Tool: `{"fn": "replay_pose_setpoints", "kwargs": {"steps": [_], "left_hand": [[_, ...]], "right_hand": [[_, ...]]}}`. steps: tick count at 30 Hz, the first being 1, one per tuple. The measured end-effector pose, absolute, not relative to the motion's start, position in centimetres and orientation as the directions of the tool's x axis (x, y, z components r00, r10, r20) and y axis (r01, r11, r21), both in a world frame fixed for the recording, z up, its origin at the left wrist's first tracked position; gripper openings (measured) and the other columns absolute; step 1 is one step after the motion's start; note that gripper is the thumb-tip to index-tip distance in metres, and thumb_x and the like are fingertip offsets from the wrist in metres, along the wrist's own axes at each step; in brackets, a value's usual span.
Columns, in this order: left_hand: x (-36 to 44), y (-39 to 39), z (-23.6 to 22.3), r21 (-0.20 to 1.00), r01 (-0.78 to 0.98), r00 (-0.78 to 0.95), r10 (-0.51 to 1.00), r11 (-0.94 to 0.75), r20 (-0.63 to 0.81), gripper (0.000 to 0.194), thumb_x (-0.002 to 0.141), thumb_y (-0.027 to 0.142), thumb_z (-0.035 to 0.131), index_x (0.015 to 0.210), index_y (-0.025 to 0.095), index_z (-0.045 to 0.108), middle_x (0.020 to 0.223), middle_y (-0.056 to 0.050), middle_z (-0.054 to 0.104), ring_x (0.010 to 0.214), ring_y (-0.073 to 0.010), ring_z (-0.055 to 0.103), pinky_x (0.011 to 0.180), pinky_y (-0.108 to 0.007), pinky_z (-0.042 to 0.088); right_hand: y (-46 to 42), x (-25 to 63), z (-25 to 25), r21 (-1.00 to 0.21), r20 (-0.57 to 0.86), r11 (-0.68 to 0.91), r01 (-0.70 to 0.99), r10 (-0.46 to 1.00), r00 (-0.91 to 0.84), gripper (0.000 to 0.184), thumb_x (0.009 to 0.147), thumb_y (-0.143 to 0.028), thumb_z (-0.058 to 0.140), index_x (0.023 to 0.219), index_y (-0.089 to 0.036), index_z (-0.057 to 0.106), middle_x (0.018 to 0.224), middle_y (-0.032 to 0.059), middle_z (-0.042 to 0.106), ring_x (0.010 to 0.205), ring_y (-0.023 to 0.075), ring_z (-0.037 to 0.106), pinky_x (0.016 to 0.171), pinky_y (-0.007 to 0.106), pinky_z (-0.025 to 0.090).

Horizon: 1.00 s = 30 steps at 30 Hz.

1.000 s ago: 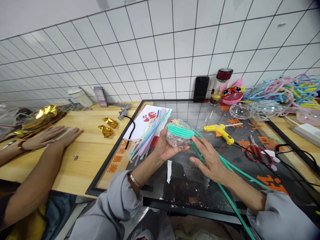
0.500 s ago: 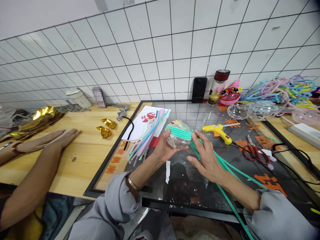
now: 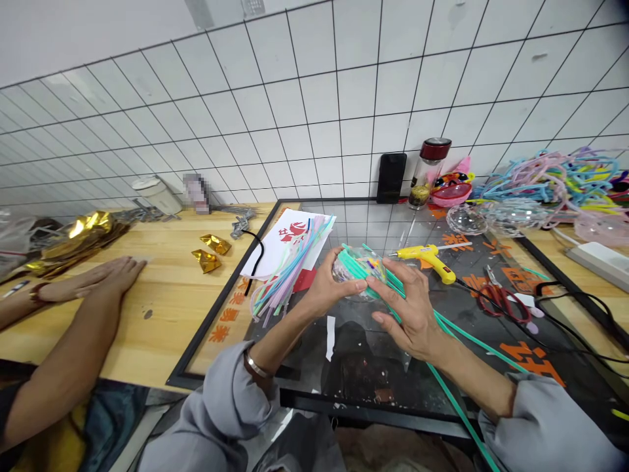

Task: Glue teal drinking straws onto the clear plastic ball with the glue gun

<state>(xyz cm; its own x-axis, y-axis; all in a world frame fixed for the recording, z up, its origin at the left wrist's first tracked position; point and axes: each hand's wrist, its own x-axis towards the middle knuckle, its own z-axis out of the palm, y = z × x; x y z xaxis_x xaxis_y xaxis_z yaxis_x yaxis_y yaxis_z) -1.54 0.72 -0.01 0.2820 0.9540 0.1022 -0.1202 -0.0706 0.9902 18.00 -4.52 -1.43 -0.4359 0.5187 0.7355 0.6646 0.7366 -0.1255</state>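
Observation:
A clear plastic ball [image 3: 376,261] with small colourful bits showing through it is in front of me. Several green pipe cleaners [image 3: 352,265] lie side by side across its surface, tilted down to the right. My left hand [image 3: 330,285] grips the ball from the left, its thumb lying along the lower edge of the green band. The fingers of my right hand [image 3: 405,305] press on the pipe cleaners at the ball's right side, with the thumb held apart below. Long green ends trail past my right wrist to the table's front edge. The ball's underside is hidden.
A yellow glue gun [image 3: 427,255] lies right of the ball, near red-handled scissors [image 3: 504,301] and black cables. Pastel pipe cleaners [image 3: 289,272] rest on white paper [image 3: 255,259] to the left. Another person's hands [image 3: 111,275] lie on the wooden table, near gold foil pieces [image 3: 206,261].
The ball has turned in my hands, so the green band now slants instead of lying level. My left thumb has come across it and my right fingers are closer. The other person's hands shifted slightly left.

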Motion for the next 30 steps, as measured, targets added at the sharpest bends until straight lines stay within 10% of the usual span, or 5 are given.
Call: {"fn": "replay_pose_setpoints", "kwargs": {"steps": [7,18,30], "left_hand": [[-1.5,0.2,0.7,0.947,0.182,0.315,0.928,-0.265,0.199,0.086,0.056,0.039,0.088,0.13,0.019,0.049,0.121,-0.01,0.062,0.114,-0.0313,0.058,0.101,-0.043,0.045],[-1.7,0.5,0.3,0.826,0.365,0.4,0.874,-0.429,0.277,0.084,0.056,0.034,0.087,0.13,0.018,0.05,0.133,-0.015,0.055,0.123,-0.0356,0.053,0.109,-0.049,0.039],[-1.5,0.6,0.1,0.824,0.369,0.386,0.877,-0.43,0.284,0.082,0.056,0.035,0.087,0.128,0.02,0.051,0.13,-0.013,0.057,0.12,-0.0356,0.055,0.106,-0.05,0.041]], "right_hand": [[-4.0,18.6,-1.9,-0.289,0.778,0.726,0.624,0.558,-0.289,0.039,0.095,-0.029,0.047,0.132,-0.027,0.057,0.134,0.0121,0.05,0.122,0.0294,0.051,0.099,0.052,0.04],[0.9,23.9,-2.1,-0.729,0.575,0.252,0.637,0.73,0.37,0.034,0.089,-0.04,0.048,0.11,-0.019,0.064,0.107,0.0093,0.063,0.096,0.0219,0.061,0.083,0.04,0.052],[2.9,24.3,-1.5,-0.095,0.135,-0.301,0.949,0.941,0.312,0.061,0.088,-0.054,0.049,0.114,-0.001,0.061,0.114,0.0302,0.062,0.106,0.0396,0.063,0.083,0.05,0.05]]}}
